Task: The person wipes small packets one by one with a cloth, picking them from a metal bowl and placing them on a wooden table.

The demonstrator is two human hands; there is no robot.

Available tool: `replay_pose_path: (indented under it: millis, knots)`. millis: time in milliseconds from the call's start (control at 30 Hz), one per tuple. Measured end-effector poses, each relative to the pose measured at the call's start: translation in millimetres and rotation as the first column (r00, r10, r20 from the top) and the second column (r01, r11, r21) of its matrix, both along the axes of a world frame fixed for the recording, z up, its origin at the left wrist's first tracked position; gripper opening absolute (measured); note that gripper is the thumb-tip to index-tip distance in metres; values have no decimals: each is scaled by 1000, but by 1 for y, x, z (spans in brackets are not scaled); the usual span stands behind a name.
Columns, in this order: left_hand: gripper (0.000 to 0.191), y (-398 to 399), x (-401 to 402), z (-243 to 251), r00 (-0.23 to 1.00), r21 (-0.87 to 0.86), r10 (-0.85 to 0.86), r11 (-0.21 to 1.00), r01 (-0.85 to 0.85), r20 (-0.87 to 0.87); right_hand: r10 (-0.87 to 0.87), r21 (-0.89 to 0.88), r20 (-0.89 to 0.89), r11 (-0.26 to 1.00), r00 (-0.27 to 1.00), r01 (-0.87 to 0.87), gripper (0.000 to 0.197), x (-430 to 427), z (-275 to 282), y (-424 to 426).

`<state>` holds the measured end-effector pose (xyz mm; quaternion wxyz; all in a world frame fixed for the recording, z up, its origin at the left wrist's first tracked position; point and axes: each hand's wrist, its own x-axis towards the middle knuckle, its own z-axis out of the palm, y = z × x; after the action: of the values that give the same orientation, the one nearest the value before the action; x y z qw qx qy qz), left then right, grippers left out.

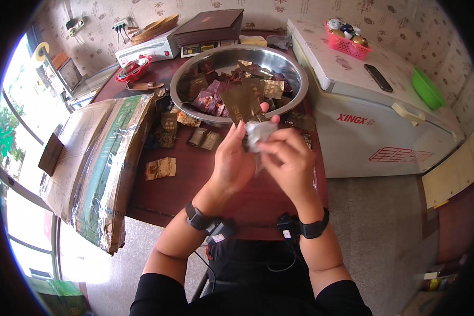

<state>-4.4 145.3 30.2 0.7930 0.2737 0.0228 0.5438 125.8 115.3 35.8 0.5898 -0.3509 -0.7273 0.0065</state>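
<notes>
My left hand [235,162] holds a dark brown-gold foil packet [241,102] upright over the near rim of a wide steel basin [177,93]. Pinched in the fingers of my right hand [290,158] is a crumpled whitish translucent wrapper [258,134], blurred and touching the packet's lower end. Whether it comes out of the packet I cannot tell. Many foil packets, brown, gold and purple, lie in the basin, among them a purple packet [209,98]. On the dark red table [181,201] a gold packet [160,168] lies apart, and a pale gold packet [204,138] sits nearer the basin.
A taped cardboard box [98,158] covers the table's left side. Behind the basin are a brown folder box [209,25] and a white appliance [146,49]. A chest freezer [379,130] on the right bears a pink basket [347,45], a phone [378,78] and a green bowl [427,87].
</notes>
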Motion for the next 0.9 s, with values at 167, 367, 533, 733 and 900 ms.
replay_pose_path:
  millis: [167, 367, 533, 733, 900]
  knots:
    - [44, 2, 4, -10, 1000, 32, -20, 999, 20, -3, 56, 6, -29, 998, 998, -56, 25, -5, -5, 5]
    - [48, -6, 4, 6, 993, 99, 105, 990, -99, -48, 229, -171, -766, 828, 600, -534, 22, 8, -8, 7]
    - [46, -2, 6, 0, 940, 241, 312, 931, -274, -136, 161, -242, -918, 496, 362, -834, 32, 7, -6, 4]
    - [44, -4, 9, -13, 812, 511, 516, 793, -333, -271, 118, -318, -883, 559, 454, -765, 19, 11, -20, 11]
    - [46, 1, 8, -6, 800, 401, 467, 861, -314, -376, 143, -298, -826, 710, 545, -638, 12, 12, -14, 6]
